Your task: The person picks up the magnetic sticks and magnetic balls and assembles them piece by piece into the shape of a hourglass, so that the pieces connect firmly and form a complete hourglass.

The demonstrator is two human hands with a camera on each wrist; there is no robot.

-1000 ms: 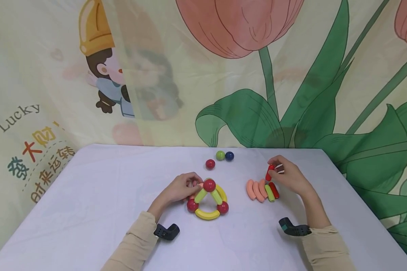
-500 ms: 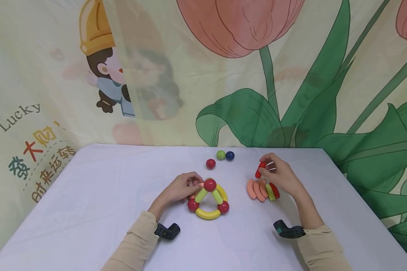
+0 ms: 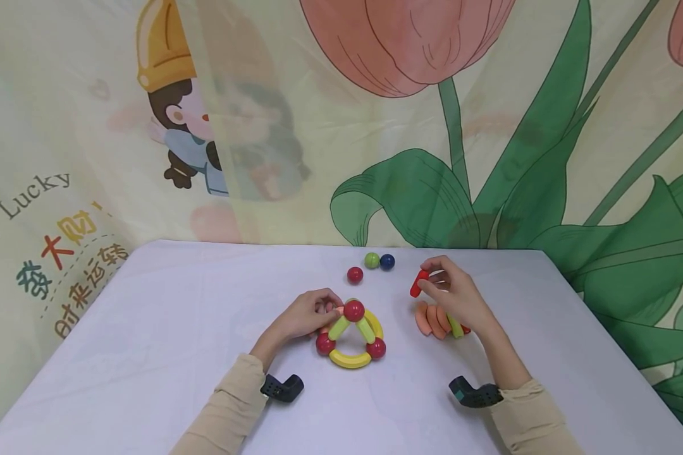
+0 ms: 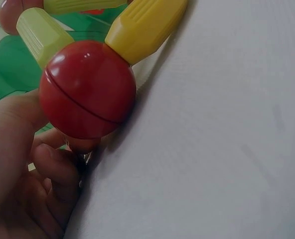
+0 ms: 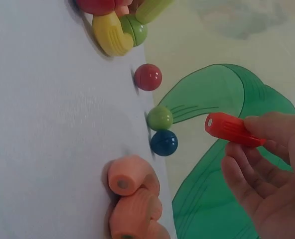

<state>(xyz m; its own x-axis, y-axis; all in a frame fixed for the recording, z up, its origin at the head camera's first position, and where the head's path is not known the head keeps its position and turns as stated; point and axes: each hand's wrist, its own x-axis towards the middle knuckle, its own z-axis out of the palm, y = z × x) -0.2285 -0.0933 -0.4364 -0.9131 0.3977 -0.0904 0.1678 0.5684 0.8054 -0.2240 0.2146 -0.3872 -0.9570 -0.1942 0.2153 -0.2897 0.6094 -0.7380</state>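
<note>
My left hand (image 3: 306,314) curled on the ball-and-stick frame (image 3: 366,330); my right hand (image 3: 455,293), thumb-and-finger pinch round a red stick (image 3: 417,285)

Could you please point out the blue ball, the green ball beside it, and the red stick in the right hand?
Blue ball (image 3: 387,262), head view, middle of its visible face.
Green ball (image 5: 160,118), right wrist view, middle of its visible face.
Red stick (image 5: 229,130), right wrist view, along its side.

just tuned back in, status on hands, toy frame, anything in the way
Left hand holds toy frame. Right hand pinches red stick, apart from frame. Nothing visible between them.
</note>
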